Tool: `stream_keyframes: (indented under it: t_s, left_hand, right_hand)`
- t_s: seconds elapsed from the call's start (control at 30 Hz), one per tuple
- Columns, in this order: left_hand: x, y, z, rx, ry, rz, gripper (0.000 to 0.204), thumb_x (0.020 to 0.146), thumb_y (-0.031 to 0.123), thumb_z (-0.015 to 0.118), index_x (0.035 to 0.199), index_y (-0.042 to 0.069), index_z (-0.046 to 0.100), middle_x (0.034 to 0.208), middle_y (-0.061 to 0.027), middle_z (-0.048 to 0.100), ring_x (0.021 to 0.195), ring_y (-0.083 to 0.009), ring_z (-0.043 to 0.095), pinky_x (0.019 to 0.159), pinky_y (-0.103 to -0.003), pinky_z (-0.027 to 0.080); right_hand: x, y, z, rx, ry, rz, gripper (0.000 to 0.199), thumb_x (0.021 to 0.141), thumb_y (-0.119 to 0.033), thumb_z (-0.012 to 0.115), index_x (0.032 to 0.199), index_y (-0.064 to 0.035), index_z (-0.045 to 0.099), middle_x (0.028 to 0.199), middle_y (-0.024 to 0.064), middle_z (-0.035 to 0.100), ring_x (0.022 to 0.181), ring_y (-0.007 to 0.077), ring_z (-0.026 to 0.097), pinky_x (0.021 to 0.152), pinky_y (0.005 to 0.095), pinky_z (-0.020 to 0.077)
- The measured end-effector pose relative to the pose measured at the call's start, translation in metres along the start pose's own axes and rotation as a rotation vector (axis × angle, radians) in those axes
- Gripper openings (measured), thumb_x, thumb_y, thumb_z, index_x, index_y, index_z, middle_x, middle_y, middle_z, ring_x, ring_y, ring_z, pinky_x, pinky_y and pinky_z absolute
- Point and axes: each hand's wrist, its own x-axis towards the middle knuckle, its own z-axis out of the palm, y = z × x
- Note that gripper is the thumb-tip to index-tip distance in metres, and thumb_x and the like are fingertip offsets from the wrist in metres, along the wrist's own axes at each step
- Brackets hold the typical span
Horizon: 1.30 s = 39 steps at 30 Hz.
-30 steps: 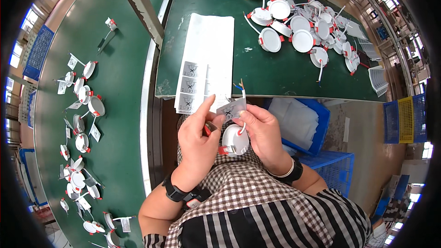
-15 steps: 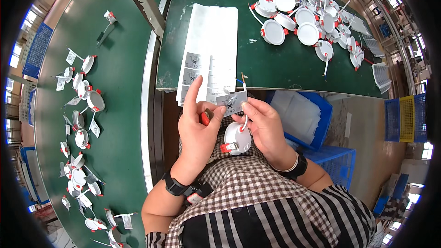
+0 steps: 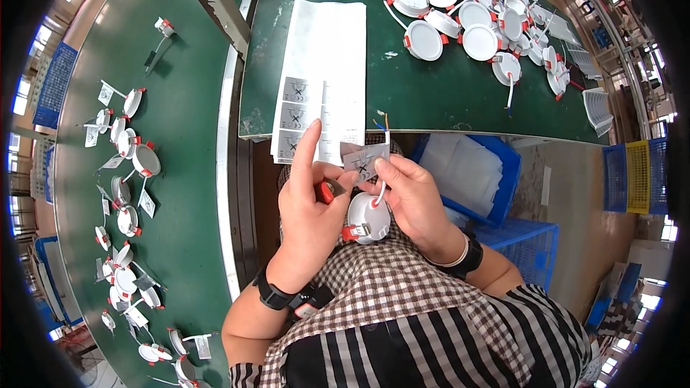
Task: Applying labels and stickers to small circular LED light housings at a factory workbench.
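A round white downlight [image 3: 370, 217] with red-tipped spring clips hangs below my hands on its short white cable [image 3: 382, 192]. Around that cable, just under its bare blue and brown wire ends [image 3: 382, 124], sits a small silver-grey printed label [image 3: 364, 161]. My right hand [image 3: 413, 197] pinches cable and label between thumb and fingertips. My left hand [image 3: 309, 205] keeps a red and dark tool [image 3: 325, 191] in its curled fingers, its kind mostly hidden. Its index finger points up, and its thumb tip touches the label's lower left edge.
White label sheets [image 3: 327, 43] lie on the green table [image 3: 431, 97], overhanging its near edge. Many downlights [image 3: 480, 42] are heaped at the back right. More, with labels on their cables, line the green surface [image 3: 190, 172] at left. A blue bin [image 3: 507, 179] stands below the table.
The label's upper left part now bends over, where it lay flatter before. Both hands stay close together with the downlight hanging between them. The view has shifted slightly.
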Motion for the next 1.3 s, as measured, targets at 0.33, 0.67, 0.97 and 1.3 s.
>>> stream_keyframes:
  t_s: [0.33,0.67,0.97,1.3]
  left_hand:
    - [0.004,-0.010,0.008,-0.105,0.038,-0.136,0.075,0.074,-0.004,0.069,0.140,0.008,0.033,0.064,0.0002,0.058,0.055,-0.0046,0.044,0.053,-0.019,0.036]
    - [0.007,-0.021,0.010,-0.222,0.014,-0.224,0.074,0.075,-0.007,0.068,0.139,0.008,0.036,0.062,0.0020,0.052,0.058,-0.0040,0.040,0.056,-0.018,0.036]
    - [0.007,-0.024,0.009,-0.127,0.020,-0.173,0.074,0.074,-0.005,0.069,0.139,0.009,0.036,0.062,0.0015,0.053,0.056,-0.0046,0.040,0.055,-0.019,0.036]
    - [0.008,-0.026,0.009,-0.072,0.011,-0.131,0.074,0.076,-0.004,0.069,0.140,0.009,0.034,0.065,0.0001,0.058,0.058,-0.0041,0.046,0.055,-0.019,0.037]
  right_hand:
    - [-0.002,-0.003,0.002,0.018,-0.014,0.005,0.021,0.093,-0.015,0.055,0.106,-0.0002,0.061,0.100,0.0042,0.061,0.093,0.0109,0.058,0.085,0.0303,0.0500]
    - [0.002,0.002,-0.003,0.029,0.036,0.045,0.022,0.092,-0.017,0.057,0.104,0.0003,0.061,0.085,0.0004,0.059,0.070,0.0046,0.052,0.083,0.0317,0.0533]
    - [0.002,0.000,0.002,0.017,0.052,0.042,0.023,0.092,-0.017,0.057,0.105,0.0011,0.061,0.089,0.0022,0.061,0.070,0.0046,0.053,0.083,0.0324,0.0534]
    - [0.003,0.000,0.000,0.009,0.054,0.042,0.023,0.092,-0.017,0.057,0.105,0.0014,0.061,0.094,0.0044,0.062,0.080,0.0083,0.058,0.081,0.0315,0.0542]
